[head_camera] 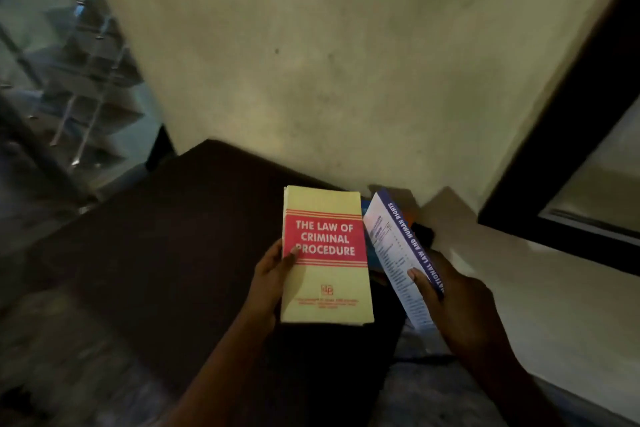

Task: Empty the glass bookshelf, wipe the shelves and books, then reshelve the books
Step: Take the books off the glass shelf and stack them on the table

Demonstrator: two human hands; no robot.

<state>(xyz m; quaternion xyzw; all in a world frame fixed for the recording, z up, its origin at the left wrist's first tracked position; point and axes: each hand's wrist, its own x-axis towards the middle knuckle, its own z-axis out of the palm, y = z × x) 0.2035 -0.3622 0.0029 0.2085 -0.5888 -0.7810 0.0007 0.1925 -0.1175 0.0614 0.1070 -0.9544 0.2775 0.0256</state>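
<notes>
My left hand point(272, 279) grips a cream book point(327, 288) with a red band reading "The Law of Criminal Procedure", thumb on its cover, held flat above a dark table point(156, 253). My right hand point(446, 295) holds a white and purple book point(398, 253) on international law and human rights, tilted on edge with its spine up. Between and behind the two books, other books point(414, 215) lie against the wall, mostly hidden. The glass bookshelf point(69, 62) stands at the upper left, blurred, its shelves looking bare.
A pale wall point(329, 62) rises right behind the table. A dark-framed window or panel point(554, 184) juts out at the right. The floor point(69, 357) at lower left is dim and blurred.
</notes>
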